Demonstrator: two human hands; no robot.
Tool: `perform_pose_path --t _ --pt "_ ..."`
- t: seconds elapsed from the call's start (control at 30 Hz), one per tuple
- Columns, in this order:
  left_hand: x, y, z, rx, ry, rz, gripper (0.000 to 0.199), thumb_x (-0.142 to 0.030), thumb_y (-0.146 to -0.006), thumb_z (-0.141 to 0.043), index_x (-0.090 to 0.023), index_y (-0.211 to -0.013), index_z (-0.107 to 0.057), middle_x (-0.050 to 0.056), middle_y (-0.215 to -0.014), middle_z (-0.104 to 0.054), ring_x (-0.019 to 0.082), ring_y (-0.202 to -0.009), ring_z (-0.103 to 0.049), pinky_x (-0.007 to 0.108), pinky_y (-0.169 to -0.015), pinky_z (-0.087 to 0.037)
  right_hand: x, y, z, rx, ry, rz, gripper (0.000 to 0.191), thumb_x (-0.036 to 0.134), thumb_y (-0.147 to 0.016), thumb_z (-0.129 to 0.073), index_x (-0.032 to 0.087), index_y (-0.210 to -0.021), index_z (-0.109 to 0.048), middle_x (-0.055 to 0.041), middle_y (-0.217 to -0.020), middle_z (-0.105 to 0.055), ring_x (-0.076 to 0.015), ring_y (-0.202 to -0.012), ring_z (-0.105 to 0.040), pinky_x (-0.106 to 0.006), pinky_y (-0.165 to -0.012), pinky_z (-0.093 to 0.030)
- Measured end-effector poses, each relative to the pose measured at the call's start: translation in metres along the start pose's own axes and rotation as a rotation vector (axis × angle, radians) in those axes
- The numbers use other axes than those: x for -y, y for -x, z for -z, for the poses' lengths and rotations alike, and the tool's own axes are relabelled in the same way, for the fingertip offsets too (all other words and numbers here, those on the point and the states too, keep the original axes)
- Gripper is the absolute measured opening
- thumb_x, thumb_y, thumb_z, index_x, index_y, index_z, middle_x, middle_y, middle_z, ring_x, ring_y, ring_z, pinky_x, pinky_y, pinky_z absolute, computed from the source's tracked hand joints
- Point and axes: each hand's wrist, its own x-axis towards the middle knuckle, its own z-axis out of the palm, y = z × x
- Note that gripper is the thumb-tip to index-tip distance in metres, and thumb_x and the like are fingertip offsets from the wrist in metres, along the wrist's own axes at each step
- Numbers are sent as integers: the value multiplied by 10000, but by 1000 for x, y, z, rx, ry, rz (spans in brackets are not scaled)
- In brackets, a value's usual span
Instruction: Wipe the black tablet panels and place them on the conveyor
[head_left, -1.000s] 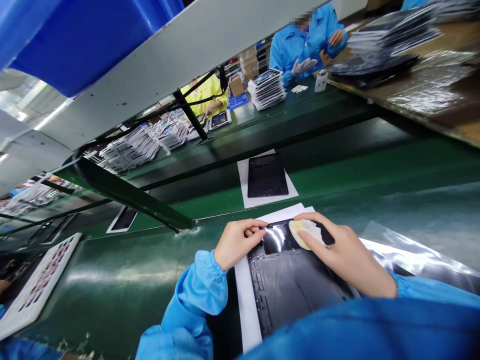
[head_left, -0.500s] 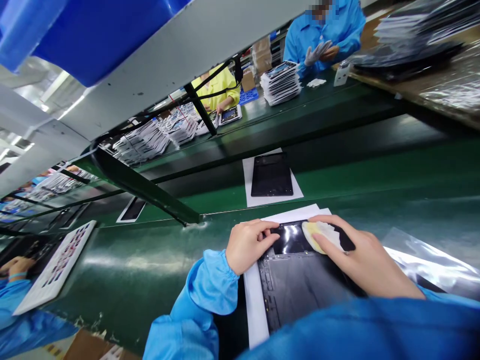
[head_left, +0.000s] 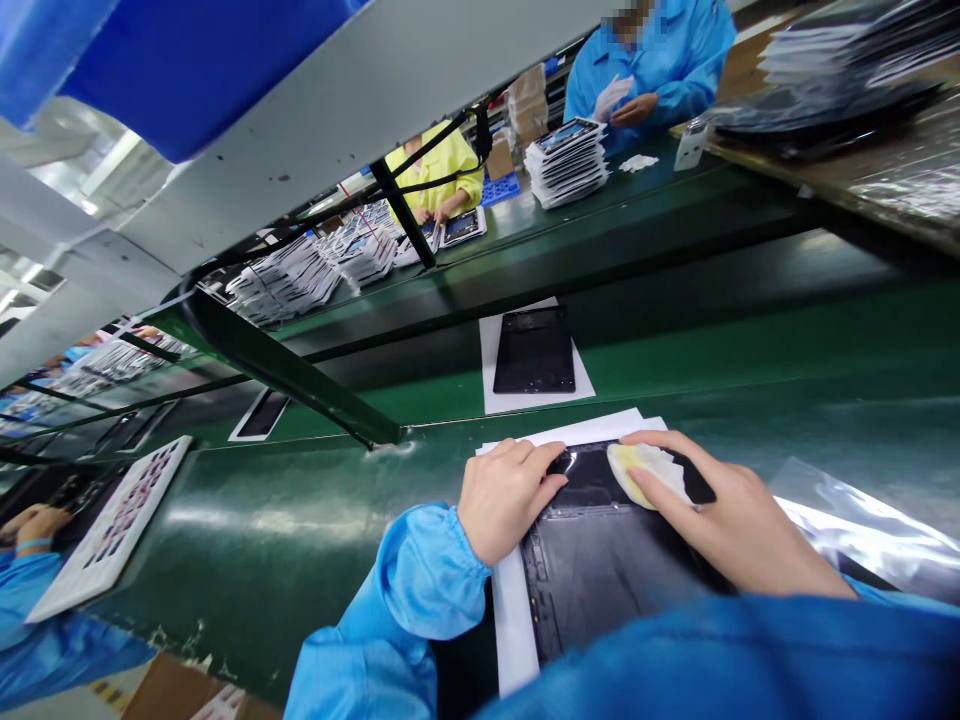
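Note:
A black tablet-like panel (head_left: 600, 570) lies on white sheets (head_left: 514, 620) at the front edge of the green bench. My left hand (head_left: 506, 495) is at its upper left corner, thumb and fingertips closed around the edge of the panel. In my right hand (head_left: 739, 515) a crumpled white and yellow cloth (head_left: 649, 473) is held between thumb and fingers, against the panel's upper right part. My blue sleeve hides the panel's lower right.
Another black panel (head_left: 534, 350) on white paper lies beyond, on the green belt. Clear plastic film (head_left: 862, 520) is at the right. A green post (head_left: 277, 370) stands left. A person's hands (head_left: 37, 525) work at far left; others sit across.
My left hand has shifted slightly right along the corner, and its fingers lie closer to the edge. The panel on the belt has moved a little left. The right hand is nearly unchanged.

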Motion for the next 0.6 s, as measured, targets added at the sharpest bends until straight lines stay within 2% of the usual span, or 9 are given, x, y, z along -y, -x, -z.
perform_pose_path --t 0.13,0.2,0.33,0.47,0.6 --pt "1 3 2 -16 -143 -70 279 -357 -944 -496 -238 -1131 -666 54 -898 -672 227 -798 -583 332 -585 -449 0 0 1 73 -40 -32 399 609 -766 -460 304 -963 -627 -8 -784 -729 -164 -411 -541 -282 -408 -435" --pt "5 6 4 11 -137 -168 289 -289 -974 -425 -251 -1109 -678 41 -1007 -689 215 -862 -595 337 -673 -485 1 0 1 71 -49 -31 391 599 -769 -456 302 -961 -622 -7 -774 -728 -175 -440 -566 -283 -428 -449" --pt "15 19 7 41 -110 -311 397 -190 -994 -311 -236 -1230 -627 8 -1247 -647 203 -1062 -586 360 -861 -497 4 0 2 64 -54 -16 359 579 -768 -452 304 -937 -608 9 -757 -729 -187 -480 -599 -287 -457 -469" --pt "20 27 8 52 -70 -351 381 -207 -990 -336 -261 -1201 -649 -22 -1234 -656 199 -1100 -582 357 -896 -497 6 0 2 63 -33 1 357 580 -777 -442 304 -943 -596 11 -759 -730 -192 -495 -612 -286 -442 -453" --pt "20 27 3 68 -79 -299 413 -145 -967 -335 -216 -1281 -593 21 -1311 -605 226 -1114 -575 385 -887 -496 5 0 0 44 18 25 360 582 -792 -432 307 -974 -579 15 -777 -727 -178 -444 -577 -293 -467 -454"
